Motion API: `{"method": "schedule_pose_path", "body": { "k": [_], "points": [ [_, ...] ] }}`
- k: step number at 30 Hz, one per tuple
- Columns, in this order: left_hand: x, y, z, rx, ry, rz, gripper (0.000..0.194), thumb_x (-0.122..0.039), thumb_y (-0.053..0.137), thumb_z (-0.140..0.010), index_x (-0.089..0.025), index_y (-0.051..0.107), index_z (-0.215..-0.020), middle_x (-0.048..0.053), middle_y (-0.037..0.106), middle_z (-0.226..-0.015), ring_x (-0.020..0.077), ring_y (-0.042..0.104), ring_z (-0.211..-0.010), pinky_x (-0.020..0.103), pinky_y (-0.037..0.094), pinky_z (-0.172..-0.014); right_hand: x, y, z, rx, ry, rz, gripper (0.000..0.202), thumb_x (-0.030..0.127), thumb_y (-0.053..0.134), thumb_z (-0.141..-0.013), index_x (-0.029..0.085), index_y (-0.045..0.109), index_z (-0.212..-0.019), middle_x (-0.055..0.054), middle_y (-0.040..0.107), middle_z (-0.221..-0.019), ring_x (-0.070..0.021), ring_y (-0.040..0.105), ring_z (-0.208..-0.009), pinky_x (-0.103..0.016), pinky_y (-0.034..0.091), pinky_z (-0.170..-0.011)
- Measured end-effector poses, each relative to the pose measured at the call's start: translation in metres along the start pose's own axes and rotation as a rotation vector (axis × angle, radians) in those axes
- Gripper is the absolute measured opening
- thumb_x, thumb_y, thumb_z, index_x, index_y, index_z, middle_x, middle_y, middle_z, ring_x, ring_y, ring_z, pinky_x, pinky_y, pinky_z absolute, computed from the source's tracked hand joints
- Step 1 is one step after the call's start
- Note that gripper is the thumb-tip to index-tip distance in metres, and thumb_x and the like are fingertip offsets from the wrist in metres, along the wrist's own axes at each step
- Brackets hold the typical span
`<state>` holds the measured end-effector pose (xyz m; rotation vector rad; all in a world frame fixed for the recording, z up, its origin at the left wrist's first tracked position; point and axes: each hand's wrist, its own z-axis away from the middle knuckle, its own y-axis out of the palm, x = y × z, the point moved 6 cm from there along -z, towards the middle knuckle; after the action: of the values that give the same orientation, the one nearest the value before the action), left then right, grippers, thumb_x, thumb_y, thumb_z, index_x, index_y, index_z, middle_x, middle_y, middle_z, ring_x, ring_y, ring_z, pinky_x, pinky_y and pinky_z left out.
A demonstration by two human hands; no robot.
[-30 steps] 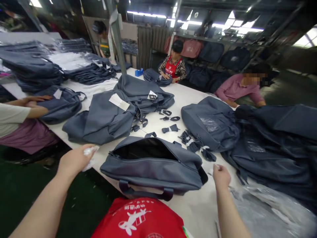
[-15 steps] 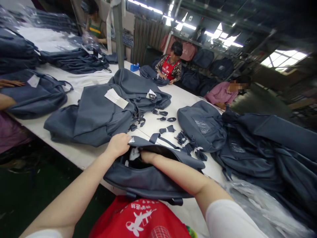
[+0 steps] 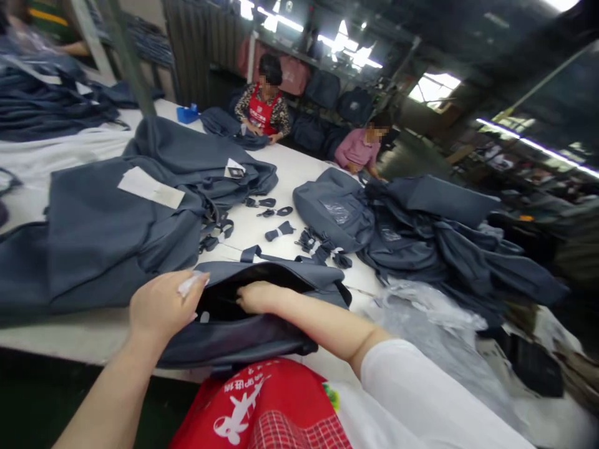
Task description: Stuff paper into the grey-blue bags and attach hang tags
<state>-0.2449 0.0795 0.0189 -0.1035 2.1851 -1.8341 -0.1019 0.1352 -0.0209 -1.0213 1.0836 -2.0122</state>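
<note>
A dark blue-grey bag lies in front of me with its mouth gaping. My left hand is closed around a crumpled white piece of paper or tissue, at the left end of the opening. My right hand reaches into the bag's dark mouth; its fingers bend downward and their tips are lost in shadow, so I cannot tell if they grip anything. A small pale scrap shows at the inner edge of the bag, below my left hand.
More dark bags with white tags lie left. Bundled straps sit beyond my bag. Another bag and a heap of bags lie right, near clear plastic. Two people work across the white table.
My view has swung to the right. My left hand has moved left off the bag's edge with the crumpled white piece. My right hand stays inside the bag.
</note>
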Motion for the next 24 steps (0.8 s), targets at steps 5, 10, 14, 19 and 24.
{"method": "schedule_pose_path", "body": {
  "k": [5, 10, 14, 19, 24],
  "points": [
    [-0.081, -0.001, -0.003, -0.038, 0.264, 0.159, 0.031, -0.023, 0.041, -0.088, -0.021, 0.06, -0.113, 0.006, 0.065, -0.119, 0.0221, 0.066, -0.09, 0.03, 0.048, -0.07, -0.02, -0.042, 0.119, -0.594, -0.162, -0.209, 0.022, 0.024, 0.046, -0.092, 0.021, 0.063, -0.104, -0.005, 0.067, -0.105, -0.0146, 0.06, -0.101, -0.028, 0.045, -0.091],
    [-0.168, 0.021, -0.002, 0.183, 0.573, 0.221, 0.046, -0.008, 0.037, -0.083, -0.027, 0.057, -0.12, 0.0, 0.055, -0.135, 0.019, 0.062, -0.107, 0.031, 0.047, -0.092, -0.122, -0.015, 0.216, -0.987, 0.398, -0.264, 0.016, 0.017, 0.051, -0.085, 0.02, 0.064, -0.094, -0.006, 0.067, -0.094, -0.0186, 0.06, -0.09, -0.034, 0.047, -0.084],
    [-0.24, 0.035, -0.002, 0.337, 0.691, 0.114, 0.032, -0.028, 0.043, -0.09, -0.025, 0.06, -0.118, 0.008, 0.071, -0.104, 0.0249, 0.066, -0.094, 0.036, 0.048, -0.084, -0.163, 0.023, 0.239, -0.973, 0.567, -0.358, 0.016, 0.016, 0.054, -0.082, 0.02, 0.064, -0.095, -0.005, 0.066, -0.094, -0.0188, 0.06, -0.09, -0.034, 0.047, -0.084],
    [-0.297, 0.077, -0.006, 0.535, 0.749, -0.106, 0.027, -0.019, 0.047, -0.085, -0.014, 0.063, -0.106, 0.017, 0.071, -0.09, 0.0307, 0.067, -0.087, 0.04, 0.049, -0.076, -0.16, 0.045, 0.239, -0.933, 0.528, -0.398, 0.019, 0.017, 0.062, -0.077, 0.019, 0.065, -0.096, -0.006, 0.065, -0.1, -0.0194, 0.059, -0.098, -0.035, 0.045, -0.091],
    [-0.3, 0.108, -0.011, 0.624, 0.75, -0.097, 0.016, -0.024, 0.049, -0.082, -0.019, 0.061, -0.091, 0.012, 0.071, -0.088, 0.0286, 0.067, -0.084, 0.036, 0.047, -0.071, -0.162, 0.055, 0.242, -0.896, 0.492, -0.456, 0.015, 0.023, 0.062, -0.079, 0.02, 0.068, -0.092, -0.005, 0.068, -0.098, -0.0185, 0.061, -0.096, -0.031, 0.046, -0.089]
  ]
}}
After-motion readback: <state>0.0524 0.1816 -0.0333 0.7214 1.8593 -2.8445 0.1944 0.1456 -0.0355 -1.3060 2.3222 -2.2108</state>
